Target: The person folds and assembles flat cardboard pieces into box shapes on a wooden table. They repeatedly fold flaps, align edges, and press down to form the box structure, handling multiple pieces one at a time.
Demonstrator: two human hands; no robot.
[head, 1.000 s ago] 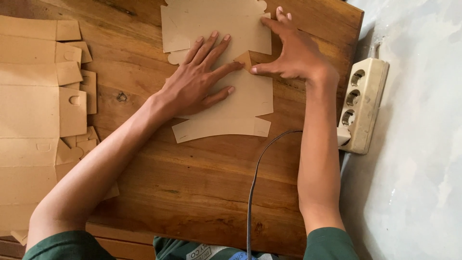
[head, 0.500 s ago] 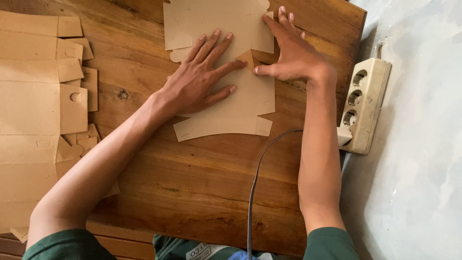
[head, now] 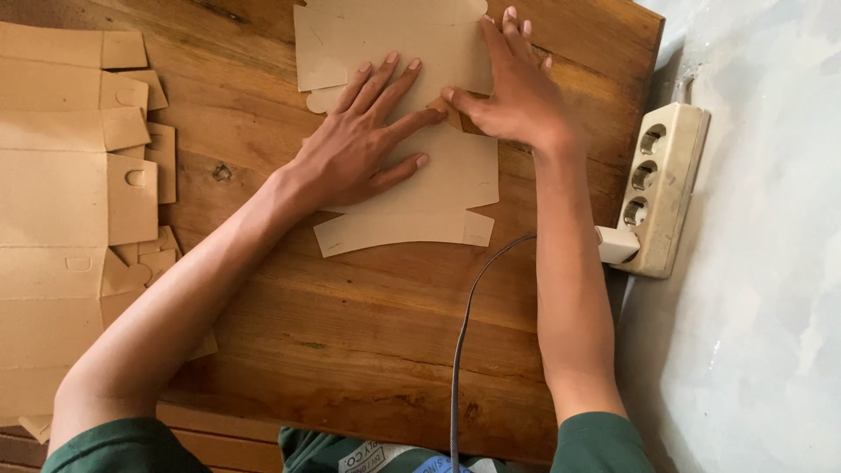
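Pressing flat on a tan die-cut cardboard box blank (head: pixel 412 188) in the upper middle of the frame, the left hand (head: pixel 355 149) lies palm down with its fingers spread apart, pinning the sheet to the brown wooden table (head: pixel 350 324). The right hand (head: pixel 512 92), just above and to the right of it, also rests on the blank; its thumb points left toward the left index fingertip, and between the two a small brown flap (head: pixel 442 107) stands slightly raised. Neither grip is closed on anything: both hands are open and bear down on the card.

By the look of it, a crease is being worked into the blank at that flap, with the left hand as the anchor and the right thumb doing the folding. Finishing it would call for steady downward pressure from the left palm so the sheet does not slide, and a firm push of the thumb along the scored line.

At the left edge of the frame lies a stack of flat tan cardboard blanks (head: pixel 61 201), well apart from the hands. At the right edge a cream plastic power strip (head: pixel 661 184) sits beside the table, with a grey cable (head: pixel 460 350) running down toward the bottom of the frame.
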